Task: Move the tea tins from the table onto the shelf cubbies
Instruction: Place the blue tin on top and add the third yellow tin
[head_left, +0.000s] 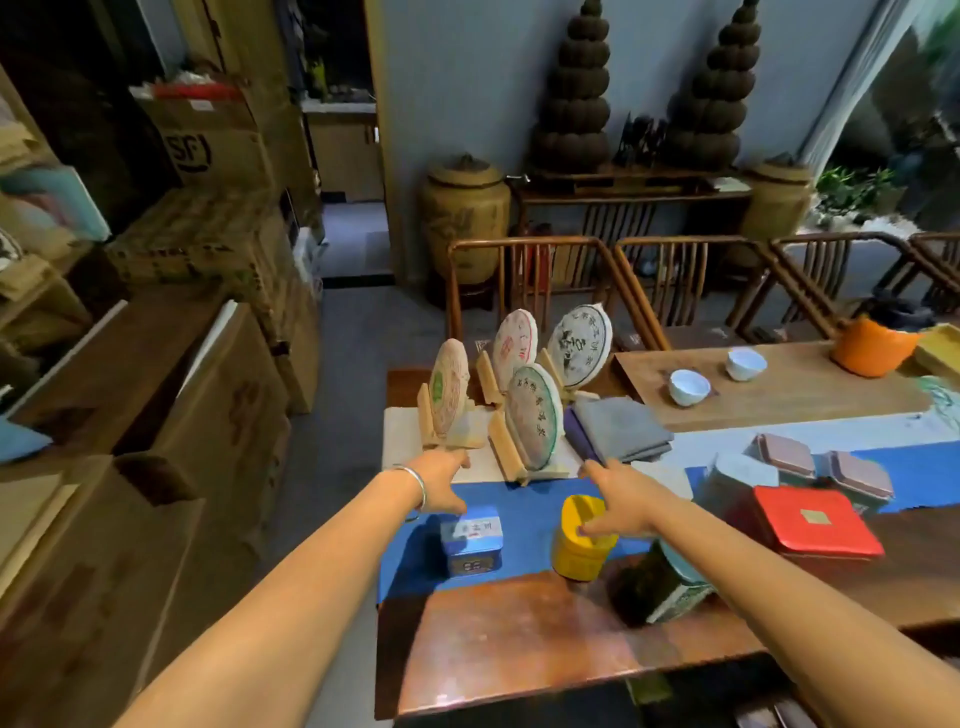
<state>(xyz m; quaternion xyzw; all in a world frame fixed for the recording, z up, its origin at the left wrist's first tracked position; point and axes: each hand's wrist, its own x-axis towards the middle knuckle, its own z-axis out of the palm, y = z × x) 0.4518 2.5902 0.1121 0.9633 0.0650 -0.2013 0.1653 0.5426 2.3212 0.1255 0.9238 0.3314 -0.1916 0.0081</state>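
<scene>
Both hands reach out, fingers loose — left hand (441, 480) above the small blue rectangular tin (471, 540), right hand (621, 501) over the round yellow tin (581, 540) — neither grasped.

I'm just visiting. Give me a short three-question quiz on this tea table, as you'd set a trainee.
1. True or false: the left hand is lifting the blue tin.
2. What colour is the tin under the right hand?
3. How many white cups stand on the wooden tray? A one, B two, C four.

Key: 1 false, it stands on the blue cloth. 2 yellow, the yellow tin. 3 B, the white cups.
</scene>
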